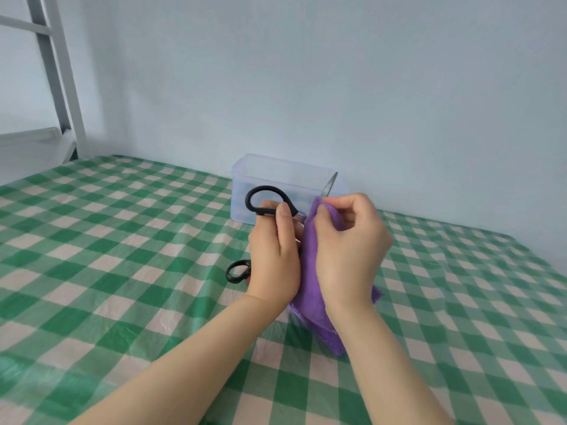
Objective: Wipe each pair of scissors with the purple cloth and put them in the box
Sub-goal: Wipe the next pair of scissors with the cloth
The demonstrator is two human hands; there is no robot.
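Above the green-checked table (122,240), the left hand (276,253) grips black-handled scissors (264,199), blade tip raised before the clear box (276,173). The right hand (349,240) pinches the purple cloth (310,289) around the blade. A second pair (237,271) lies beside the left hand.

Soft, even, cool daylight fills the scene, with no hard source in view, and the far wall (368,87) reads pale blue. Shadows are faint, with only a weak one on the counter (122,256) beneath the purple cloth (310,286). The counter's plastic cover shows dull sheen near left, where detail smears. Wide-angle bending tilts the metal frame (64,87) at far left.
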